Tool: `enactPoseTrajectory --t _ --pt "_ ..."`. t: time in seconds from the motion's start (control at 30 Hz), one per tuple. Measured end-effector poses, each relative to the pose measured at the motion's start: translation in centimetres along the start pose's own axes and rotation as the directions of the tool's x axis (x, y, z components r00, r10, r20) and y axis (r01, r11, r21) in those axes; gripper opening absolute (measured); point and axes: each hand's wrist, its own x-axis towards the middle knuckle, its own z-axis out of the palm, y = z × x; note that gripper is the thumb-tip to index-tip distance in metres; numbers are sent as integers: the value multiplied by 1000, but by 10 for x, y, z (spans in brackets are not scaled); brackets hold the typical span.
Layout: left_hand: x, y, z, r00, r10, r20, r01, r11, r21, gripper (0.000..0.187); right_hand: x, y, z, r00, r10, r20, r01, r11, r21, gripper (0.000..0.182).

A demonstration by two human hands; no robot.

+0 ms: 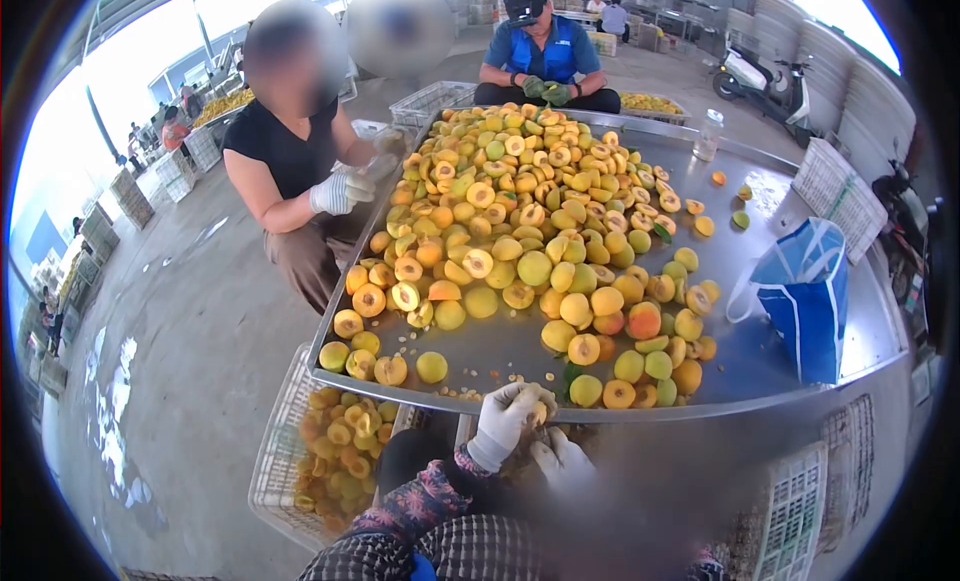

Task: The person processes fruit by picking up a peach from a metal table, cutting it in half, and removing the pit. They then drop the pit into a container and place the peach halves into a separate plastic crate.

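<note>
My left hand [503,421], in a white glove, is at the near edge of the metal table [780,396], its fingers closed round a piece of yellow fruit [540,413]. Just right of it and a little lower is my right hand [563,459], also gloved, with its fingers bent in toward the left hand; whatever it grips is too small to make out. A large heap of whole and halved yellow fruit [500,211] lies on the table beyond my hands. Small pits and scraps [465,393] lie by the near rim.
A crate of fruit halves [262,481] stands below the table at left. At right are a blue bag [805,311], a clear jar [708,136] and a white crate [840,196]. One gloved person sits at left, another [545,56] at the far side. Stacked crates stand lower right.
</note>
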Motion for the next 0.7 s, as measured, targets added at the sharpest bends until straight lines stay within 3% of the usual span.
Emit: enactPoseTrajectory --t 0.03,0.07,0.13,0.17,0.2,0.23,0.27,0.33,0.43,0.53,0.63,0.7 --pt "-3 -1 -2 999 36 -6 -36 999 -15 31 1 19 6 998 -60 2 60 998 32 39" --pt "-4 1 -4 999 48 -10 -48 999 1 32 1 -6 0 988 -150 -25 150 988 -22 37" --pt "-7 3 -3 998 32 -53 -35 998 -47 32 1 10 -3 985 -170 29 170 931 -322 35" --pt "-6 7 -7 998 53 17 -54 997 48 35 -1 8 -1 891 -452 -46 381 800 -464 35" --pt "-5 17 -9 995 -43 93 43 999 -2 39 1 24 3 781 -624 -10 475 605 -639 33" --pt "-3 13 -12 996 -75 47 78 996 -54 46 -2 -6 -4 983 -180 35 181 920 -349 34" --pt "-5 21 -10 997 -78 25 77 997 21 50 -1 -20 -4 991 -122 52 130 967 -218 40" --pt "-10 25 -9 996 -85 41 89 990 -110 53 -1 -6 12 976 -216 -19 215 976 -19 43" --pt "-17 22 -7 998 -39 -52 31 988 -150 55 -3 -6 16 991 -46 126 17 974 225 48" --pt "-16 32 -17 979 -102 174 95 994 49 56 -13 -27 4 980 -173 102 185 975 -123 40" --pt "-17 32 -17 961 -226 161 219 974 60 53 -17 -18 9 984 -154 86 166 975 -151 42" --pt "-17 33 -15 953 -276 126 271 961 57 52 -23 -18 17 979 121 166 -161 954 254 44"
